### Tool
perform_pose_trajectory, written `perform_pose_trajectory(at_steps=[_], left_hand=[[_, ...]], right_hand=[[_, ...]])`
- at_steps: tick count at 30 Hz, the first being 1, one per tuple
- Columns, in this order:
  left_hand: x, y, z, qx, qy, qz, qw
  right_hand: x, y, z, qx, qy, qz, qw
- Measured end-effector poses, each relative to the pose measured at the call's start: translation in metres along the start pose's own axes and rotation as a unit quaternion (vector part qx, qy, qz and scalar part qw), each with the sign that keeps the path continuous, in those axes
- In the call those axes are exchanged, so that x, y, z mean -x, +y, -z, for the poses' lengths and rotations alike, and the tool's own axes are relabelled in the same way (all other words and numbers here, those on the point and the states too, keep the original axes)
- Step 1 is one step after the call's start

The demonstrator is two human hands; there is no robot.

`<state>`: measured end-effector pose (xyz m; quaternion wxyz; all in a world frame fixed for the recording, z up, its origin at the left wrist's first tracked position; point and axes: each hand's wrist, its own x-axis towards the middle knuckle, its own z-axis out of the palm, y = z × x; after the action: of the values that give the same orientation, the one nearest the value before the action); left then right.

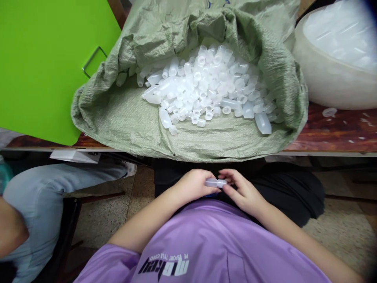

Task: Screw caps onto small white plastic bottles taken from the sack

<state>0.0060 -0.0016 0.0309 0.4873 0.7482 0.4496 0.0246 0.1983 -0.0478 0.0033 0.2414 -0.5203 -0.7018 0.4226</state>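
Left hand [197, 184] and right hand [242, 192], narrow grip both, pinching slim translucent tube [211, 182]; crinkly woven green sack [123, 114] holds heaped stubby hollow plastic pieces [203, 88]

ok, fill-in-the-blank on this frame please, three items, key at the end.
1. The left hand holds one end of a small plastic tube; the ____ hand is at the other end.
2. The person's shirt is ____.
3. Of the sack and the tub, the one nearer the picture's right edge is the ____.

Missing words: right; purple; tub.
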Motion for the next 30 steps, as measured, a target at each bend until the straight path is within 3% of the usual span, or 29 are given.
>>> perform_pose_trajectory(at_steps=[2, 5, 7, 10, 14, 18, 22, 26, 30], left_hand=[[0.001, 0.000, 0.001, 0.016, -0.014, 0.002, 1.000], [0.001, 0.000, 0.001, 0.015, -0.032, -0.031, 0.999], [0.001, -0.001, 0.001, 0.011, -0.026, -0.037, 0.999], [0.001, -0.002, 0.000, 0.008, -0.023, -0.028, 0.999], [0.002, 0.000, 0.001, -0.006, -0.045, -0.028, 0.999], [0.002, 0.000, 0.002, 0.007, -0.048, -0.018, 0.999], [0.002, -0.001, 0.001, 0.003, -0.053, -0.019, 0.998], [0.002, -0.003, 0.000, 0.028, -0.070, -0.011, 0.997], [0.004, -0.005, -0.002, 0.091, -0.081, 0.019, 0.992]], right_hand=[[0.001, 0.001, 0.000, -0.002, -0.014, 0.029, 0.999], [0.003, 0.001, -0.001, -0.027, -0.040, -0.041, 0.998], [0.004, 0.002, -0.002, -0.028, 0.002, -0.050, 0.998], [0.004, 0.004, -0.002, 0.029, 0.057, 0.029, 0.998], [0.003, 0.008, -0.004, 0.026, 0.002, -0.013, 1.000], [0.004, 0.011, -0.005, 0.036, 0.040, 0.014, 0.998], [0.003, 0.011, -0.005, 0.005, -0.030, -0.028, 0.999], [0.004, 0.009, -0.006, 0.038, 0.006, 0.019, 0.999], [0.004, 0.007, -0.010, -0.013, -0.055, -0.036, 0.998]])
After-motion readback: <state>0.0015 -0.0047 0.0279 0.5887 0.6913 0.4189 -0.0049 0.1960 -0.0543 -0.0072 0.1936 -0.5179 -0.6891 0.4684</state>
